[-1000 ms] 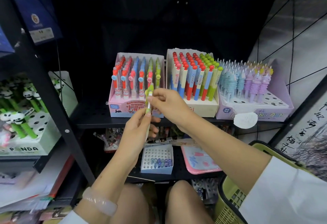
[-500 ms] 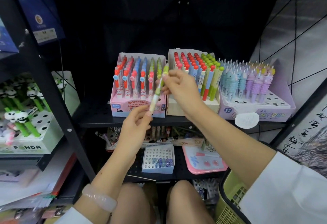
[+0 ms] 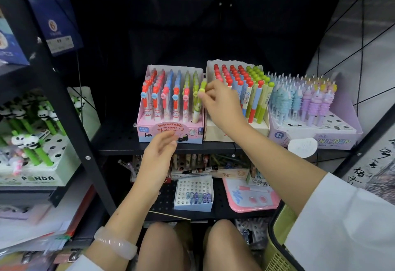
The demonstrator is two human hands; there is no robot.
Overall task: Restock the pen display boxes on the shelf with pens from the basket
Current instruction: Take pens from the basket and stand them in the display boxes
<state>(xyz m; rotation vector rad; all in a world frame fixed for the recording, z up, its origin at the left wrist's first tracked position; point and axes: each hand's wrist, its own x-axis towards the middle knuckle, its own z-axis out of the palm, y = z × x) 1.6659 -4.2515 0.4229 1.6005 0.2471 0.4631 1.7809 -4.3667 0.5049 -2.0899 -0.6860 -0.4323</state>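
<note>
A pink display box point(image 3: 168, 134) of retractable eraser pens stands on the black shelf point(image 3: 119, 140), holding red, blue and green pens. My right hand point(image 3: 222, 105) pinches the top of a green pen point(image 3: 197, 106) whose lower end sits in the box's front right hole. My left hand point(image 3: 159, 153) hovers just in front of the box with relaxed fingers, holding nothing. The green basket point(image 3: 277, 247) shows at the lower right, partly hidden by my sleeve.
A cream box point(image 3: 235, 129) of red and green pens and a purple unicorn pen box point(image 3: 320, 138) stand to the right. A panda pen box point(image 3: 32, 176) sits on the left shelf. On the lower shelf lie a small white box point(image 3: 193, 204) and a pink tray point(image 3: 252, 198).
My right hand carried the green pen up from my left hand and set its tip into the pink box. My left hand let go and now hangs free.
</note>
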